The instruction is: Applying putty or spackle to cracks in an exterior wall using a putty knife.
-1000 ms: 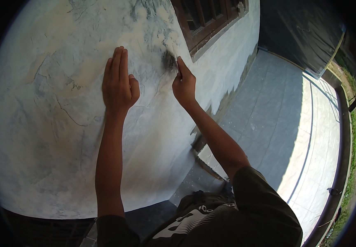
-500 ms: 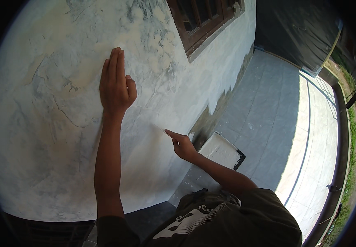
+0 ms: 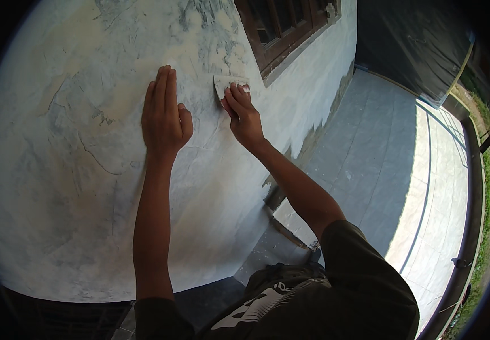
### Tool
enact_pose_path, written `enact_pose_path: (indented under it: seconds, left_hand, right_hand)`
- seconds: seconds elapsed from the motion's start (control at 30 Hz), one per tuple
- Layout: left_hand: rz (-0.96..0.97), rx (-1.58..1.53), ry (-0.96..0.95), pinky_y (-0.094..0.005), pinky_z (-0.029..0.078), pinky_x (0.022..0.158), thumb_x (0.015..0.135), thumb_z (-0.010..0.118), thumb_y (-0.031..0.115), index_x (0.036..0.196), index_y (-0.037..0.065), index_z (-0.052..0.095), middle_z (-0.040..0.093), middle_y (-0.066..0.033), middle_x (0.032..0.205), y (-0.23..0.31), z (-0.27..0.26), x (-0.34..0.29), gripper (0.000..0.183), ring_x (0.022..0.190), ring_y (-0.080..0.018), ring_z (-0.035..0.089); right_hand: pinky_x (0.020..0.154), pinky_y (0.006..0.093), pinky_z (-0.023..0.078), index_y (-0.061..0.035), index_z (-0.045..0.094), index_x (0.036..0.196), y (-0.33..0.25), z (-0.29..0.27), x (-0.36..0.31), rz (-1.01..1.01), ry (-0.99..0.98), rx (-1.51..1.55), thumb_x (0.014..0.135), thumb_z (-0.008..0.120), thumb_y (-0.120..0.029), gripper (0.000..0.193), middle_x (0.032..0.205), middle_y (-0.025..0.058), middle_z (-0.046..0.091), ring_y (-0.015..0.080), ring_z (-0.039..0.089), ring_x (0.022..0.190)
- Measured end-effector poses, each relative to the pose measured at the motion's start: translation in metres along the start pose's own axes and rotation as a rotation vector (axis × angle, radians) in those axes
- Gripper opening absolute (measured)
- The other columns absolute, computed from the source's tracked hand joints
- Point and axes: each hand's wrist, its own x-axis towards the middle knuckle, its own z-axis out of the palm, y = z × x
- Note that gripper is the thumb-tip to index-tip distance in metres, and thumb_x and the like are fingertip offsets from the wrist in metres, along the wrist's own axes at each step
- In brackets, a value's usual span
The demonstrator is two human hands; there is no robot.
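My left hand (image 3: 166, 116) lies flat against the patchy white and grey wall (image 3: 97, 215), fingers stretched upward and thumb out to the side. To its right, my right hand (image 3: 244, 116) grips a putty knife (image 3: 223, 85) by its reddish handle. The wide pale blade is against or very close to the wall, below and left of the window; its contact edge is partly hidden by my fingers. Thin cracks and cream-coloured smears mark the wall around my left hand.
A brown wooden window (image 3: 281, 28) is set in the wall at the upper right. A white-smeared tray (image 3: 295, 224) sits on the grey tiled floor (image 3: 350, 153) under my right forearm. Dark sheeting (image 3: 409, 45) hangs at the far right, and a low ledge (image 3: 467, 226) borders the floor.
My right hand has swung up the wall with the putty knife, from low on the wall to beside my left hand. My left hand stays in place on the wall.
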Motion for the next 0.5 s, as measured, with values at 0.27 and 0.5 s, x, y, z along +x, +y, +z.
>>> enact_pose_path:
  seconds: [0.27, 0.5]
  left_hand:
    - [-0.006, 0.022, -0.015, -0.0459, 0.036, 0.113, 0.081, 0.044, 0.007, 0.143, -0.007, 0.041, 0.047, -0.0228, 0.146, -0.002, 0.0, -0.002, 0.064, 0.135, -0.0351, 0.048]
    - [-0.012, 0.022, -0.016, -0.0453, 0.036, 0.114, 0.081, 0.043, 0.008, 0.143, -0.007, 0.042, 0.047, -0.0219, 0.147, -0.001, -0.002, -0.005, 0.063, 0.135, -0.0344, 0.048]
  right_hand:
    - [0.104, 0.0409, 0.048, -0.0056, 0.064, 0.127, -0.015, -0.045, -0.126, 0.219, -0.526, 0.231, 0.088, 0.059, 0.008, 0.041, 0.128, 0.0152, 0.064, 0.0343, 0.061, 0.12]
    - [0.093, 0.0307, 0.052, -0.0019, 0.061, 0.131, -0.022, -0.064, -0.044, 0.626, -0.19, 0.312, 0.089, 0.051, 0.011, 0.046, 0.124, 0.02, 0.066, 0.0262, 0.066, 0.114]
